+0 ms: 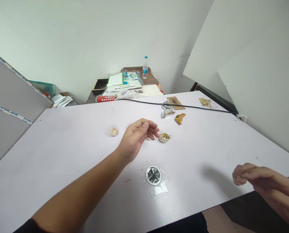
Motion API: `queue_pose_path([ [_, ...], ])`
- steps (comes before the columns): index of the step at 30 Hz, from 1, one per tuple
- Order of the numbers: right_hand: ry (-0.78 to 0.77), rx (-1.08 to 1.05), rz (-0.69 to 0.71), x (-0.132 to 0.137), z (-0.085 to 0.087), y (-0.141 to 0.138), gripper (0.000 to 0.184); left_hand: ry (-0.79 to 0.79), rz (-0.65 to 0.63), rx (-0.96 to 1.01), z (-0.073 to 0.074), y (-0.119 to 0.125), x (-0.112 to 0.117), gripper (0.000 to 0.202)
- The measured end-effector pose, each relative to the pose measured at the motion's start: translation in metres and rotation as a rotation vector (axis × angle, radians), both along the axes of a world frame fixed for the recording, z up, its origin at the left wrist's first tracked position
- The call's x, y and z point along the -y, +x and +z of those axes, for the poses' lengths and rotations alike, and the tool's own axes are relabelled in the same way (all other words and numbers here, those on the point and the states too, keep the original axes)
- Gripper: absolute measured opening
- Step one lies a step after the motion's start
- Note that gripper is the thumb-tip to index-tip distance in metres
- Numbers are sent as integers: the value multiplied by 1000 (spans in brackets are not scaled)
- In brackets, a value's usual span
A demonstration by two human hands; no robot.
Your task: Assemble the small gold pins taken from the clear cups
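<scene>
My left hand point(137, 136) reaches across the white table point(198, 155), its loosely curved fingers holding nothing visible. Its fingertips are just short of a small round clear dish of gold pins point(164, 138). A similar dish of pale pins point(114, 131) sits to the left of that hand, and a small pale item point(148, 138) is partly hidden beneath the fingers. My right hand point(251, 178) hangs near the table's right front edge with its fingers bunched, touching nothing on the table. A round metal-rimmed disc point(153, 175) is taped to the table below my left hand.
A black cable point(195, 107) crosses the table's far side, near a silver foil packet point(168, 111), a gold foil piece point(180, 118), a brown card point(175, 103) and loose gold pins point(204, 102). Beyond stand papers point(123, 82) and a water bottle point(145, 67).
</scene>
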State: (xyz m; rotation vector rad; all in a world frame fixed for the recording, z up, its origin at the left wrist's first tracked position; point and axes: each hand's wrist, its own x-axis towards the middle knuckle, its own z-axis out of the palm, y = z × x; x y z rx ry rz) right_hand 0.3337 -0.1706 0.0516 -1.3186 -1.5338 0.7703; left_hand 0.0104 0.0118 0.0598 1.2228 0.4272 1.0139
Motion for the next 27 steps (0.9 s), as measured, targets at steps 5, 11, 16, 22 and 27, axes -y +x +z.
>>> queue_pose_path([
  [5,27,-172,360,-45,12,-35,43,683,119,-301,3,-3,4,21],
  [11,-295,-674,344,-118,28,-102,22,1307,203,-630,-6,-21,10,37],
  [16,-500,-932,454,-155,28,-134,27,1537,343,-987,-41,-39,20,45],
  [22,-551,-1074,496,-158,6,-139,30,1594,423,-1101,-62,-41,23,51],
  [27,-515,-1221,518,-152,4,-138,39,1603,396,-1077,-60,-39,24,51],
])
